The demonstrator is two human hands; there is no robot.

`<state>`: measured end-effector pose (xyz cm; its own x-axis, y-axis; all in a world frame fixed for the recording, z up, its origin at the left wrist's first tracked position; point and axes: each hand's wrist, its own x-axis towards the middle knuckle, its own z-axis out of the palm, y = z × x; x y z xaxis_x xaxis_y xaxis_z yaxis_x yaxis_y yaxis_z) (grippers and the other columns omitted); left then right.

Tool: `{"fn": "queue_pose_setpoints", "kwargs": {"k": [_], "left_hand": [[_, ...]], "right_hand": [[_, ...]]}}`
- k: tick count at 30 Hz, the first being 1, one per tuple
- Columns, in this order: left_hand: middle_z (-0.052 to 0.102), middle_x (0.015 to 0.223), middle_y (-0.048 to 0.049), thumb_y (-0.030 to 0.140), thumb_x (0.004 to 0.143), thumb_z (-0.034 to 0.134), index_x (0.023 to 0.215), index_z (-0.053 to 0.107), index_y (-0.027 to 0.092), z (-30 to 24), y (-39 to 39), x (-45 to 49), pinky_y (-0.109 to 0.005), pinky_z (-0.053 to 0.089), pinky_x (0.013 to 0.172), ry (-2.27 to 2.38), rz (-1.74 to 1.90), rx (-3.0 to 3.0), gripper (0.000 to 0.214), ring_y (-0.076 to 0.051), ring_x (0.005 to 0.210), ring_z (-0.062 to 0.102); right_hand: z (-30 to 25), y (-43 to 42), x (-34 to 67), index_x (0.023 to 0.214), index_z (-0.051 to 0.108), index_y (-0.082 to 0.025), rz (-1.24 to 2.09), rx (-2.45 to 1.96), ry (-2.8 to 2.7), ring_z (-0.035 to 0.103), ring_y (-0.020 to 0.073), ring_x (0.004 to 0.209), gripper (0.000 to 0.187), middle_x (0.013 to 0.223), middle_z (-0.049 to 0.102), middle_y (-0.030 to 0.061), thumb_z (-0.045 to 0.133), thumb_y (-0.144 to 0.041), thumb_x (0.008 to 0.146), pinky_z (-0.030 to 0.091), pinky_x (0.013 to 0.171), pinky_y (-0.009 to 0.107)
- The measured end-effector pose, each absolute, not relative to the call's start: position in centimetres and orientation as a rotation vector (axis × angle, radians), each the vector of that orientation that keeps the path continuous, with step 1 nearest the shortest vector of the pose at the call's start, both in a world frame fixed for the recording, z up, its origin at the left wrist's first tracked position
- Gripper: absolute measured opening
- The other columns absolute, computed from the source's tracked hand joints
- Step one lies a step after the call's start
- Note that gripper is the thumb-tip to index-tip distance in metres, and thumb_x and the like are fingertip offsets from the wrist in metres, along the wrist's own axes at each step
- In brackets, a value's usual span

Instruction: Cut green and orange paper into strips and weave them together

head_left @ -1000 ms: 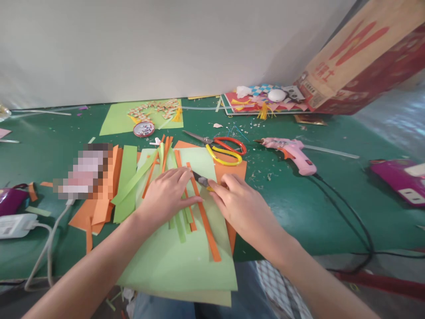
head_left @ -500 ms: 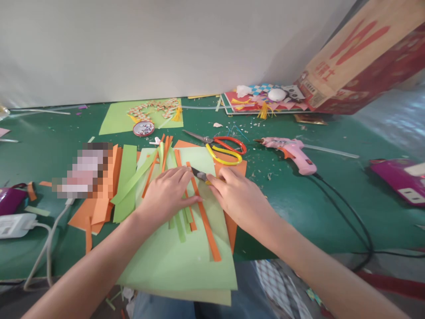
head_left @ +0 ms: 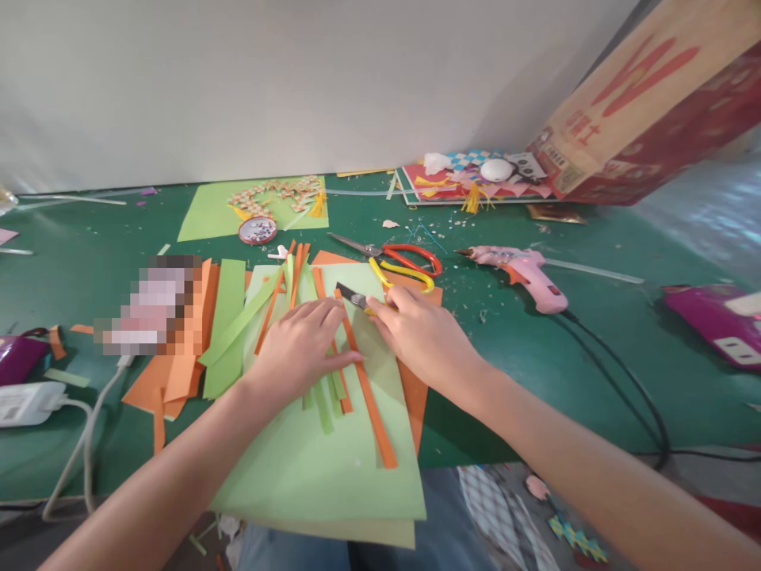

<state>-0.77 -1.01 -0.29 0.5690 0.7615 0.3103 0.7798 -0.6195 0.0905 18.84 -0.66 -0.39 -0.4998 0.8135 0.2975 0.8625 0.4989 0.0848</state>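
Note:
My left hand (head_left: 303,345) lies flat with fingers stretched out, pressing down on green and orange paper strips (head_left: 324,392) on a light green sheet (head_left: 324,468). My right hand (head_left: 425,333) is closed around a utility knife (head_left: 350,297) with a yellow handle; its dark blade tip rests at the far end of a long orange strip (head_left: 369,396) near the sheet's top edge. Both hands sit close together, fingertips almost touching.
Red and yellow scissors (head_left: 398,266) lie just beyond my right hand. A pink glue gun (head_left: 523,274) with a black cord (head_left: 630,388) is to the right. More orange and green paper (head_left: 202,333) lies at left, a small tin (head_left: 258,231) and a cardboard box (head_left: 648,103) farther back.
My right hand has slid the knife away from me along the orange strip, toward the sheet's far edge. My left hand has stayed pressed in place.

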Motion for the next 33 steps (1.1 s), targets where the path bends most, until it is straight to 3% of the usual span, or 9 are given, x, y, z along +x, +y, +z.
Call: {"fn": "queue_pose_setpoints", "kwargs": {"k": [6, 10, 13, 15, 17, 22, 25, 28, 33], "left_hand": [[0.067, 0.12, -0.0128, 0.053, 0.083, 0.064, 0.102, 0.057, 0.018, -0.7, -0.9, -1.1, -0.038, 0.055, 0.086, -1.298, -0.549, -2.75, 0.04, -0.028, 0.11, 0.065], [0.067, 0.121, -0.0135, 0.045, 0.087, 0.063, 0.105, 0.057, 0.016, -0.9, -0.8, -1.2, -0.039, 0.054, 0.088, -1.291, -0.535, -2.775, 0.035, -0.028, 0.111, 0.065], [0.066, 0.122, -0.0142, 0.038, 0.089, 0.062, 0.106, 0.058, 0.015, -0.8, -0.8, -1.2, -0.039, 0.054, 0.089, -1.309, -0.526, -2.778, 0.029, -0.028, 0.111, 0.064], [0.066, 0.123, -0.0142, 0.035, 0.09, 0.06, 0.107, 0.059, 0.014, -0.8, -0.9, -1.1, -0.039, 0.054, 0.09, -1.321, -0.513, -2.766, 0.027, -0.028, 0.11, 0.065], [0.066, 0.123, -0.0137, 0.034, 0.091, 0.058, 0.108, 0.059, 0.014, -0.6, -1.0, -1.1, -0.038, 0.054, 0.09, -1.333, -0.49, -2.759, 0.027, -0.027, 0.11, 0.065], [0.066, 0.123, -0.0135, 0.036, 0.092, 0.056, 0.107, 0.06, 0.014, -0.4, -1.0, -1.1, -0.039, 0.054, 0.09, -1.329, -0.452, -2.761, 0.027, -0.027, 0.11, 0.065], [0.067, 0.122, -0.0128, 0.037, 0.092, 0.056, 0.104, 0.061, 0.014, -0.4, -0.9, -1.1, -0.038, 0.055, 0.088, -1.321, -0.469, -2.752, 0.026, -0.027, 0.108, 0.066], [0.068, 0.12, -0.0136, 0.037, 0.093, 0.054, 0.104, 0.062, 0.013, -0.6, -0.9, -1.2, -0.039, 0.055, 0.087, -1.313, -0.512, -2.755, 0.027, -0.027, 0.106, 0.067], [0.066, 0.122, -0.0161, 0.043, 0.099, 0.037, 0.103, 0.064, 0.014, 0.3, -1.0, -1.5, -0.045, 0.05, 0.097, -1.294, -0.821, -2.899, 0.039, -0.029, 0.119, 0.06]], "right_hand": [[-0.9, -0.6, 19.4, 0.122, 0.064, -0.013, -0.474, -1.436, -2.451, 0.061, 0.0241, 0.081, 0.034, 0.087, 0.065, 0.0139, 0.043, -0.019, 0.095, 0.05, 0.058, 0.031], [0.6, -2.1, 19.9, 0.115, 0.067, -0.009, -0.526, -1.28, -2.407, 0.062, 0.0257, 0.089, 0.03, 0.096, 0.068, 0.0168, 0.05, -0.022, 0.094, 0.055, 0.073, 0.037], [1.8, -4.4, 20.4, 0.111, 0.068, -0.011, -0.172, -1.007, -2.531, 0.063, 0.0247, 0.098, 0.03, 0.102, 0.068, 0.0142, 0.054, -0.031, 0.093, 0.056, 0.083, 0.038], [2.2, -6.0, 20.8, 0.115, 0.067, -0.015, 0.128, -0.87, -2.626, 0.061, 0.0262, 0.11, 0.043, 0.11, 0.067, 0.0127, 0.062, -0.046, 0.086, 0.057, 0.086, 0.038], [2.2, -7.3, 21.1, 0.119, 0.065, -0.016, 0.255, -0.818, -2.663, 0.059, 0.028, 0.116, 0.051, 0.117, 0.065, 0.0135, 0.068, -0.049, 0.08, 0.056, 0.089, 0.04], [1.9, -8.1, 21.2, 0.101, 0.07, -0.016, 0.327, -0.833, -2.606, 0.066, 0.0237, 0.1, 0.02, 0.105, 0.068, 0.0112, 0.056, -0.026, 0.092, 0.058, 0.08, 0.037], [1.9, -7.6, 21.0, 0.096, 0.071, -0.017, 0.375, -0.84, -2.518, 0.067, 0.0203, 0.09, 0.025, 0.097, 0.069, 0.0091, 0.046, -0.018, 0.095, 0.057, 0.075, 0.033], [2.1, -6.9, 20.5, 0.089, 0.069, -0.015, 0.444, -0.806, -2.431, 0.066, 0.0177, 0.083, 0.022, 0.089, 0.069, 0.0073, 0.047, -0.014, 0.094, 0.055, 0.074, 0.03], [3.3, -5.1, 19.6, 0.08, 0.062, -0.016, 0.524, -0.881, -2.261, 0.062, 0.0126, 0.072, 0.018, 0.077, 0.067, 0.0034, 0.049, -0.014, 0.092, 0.051, 0.067, 0.024]]}}
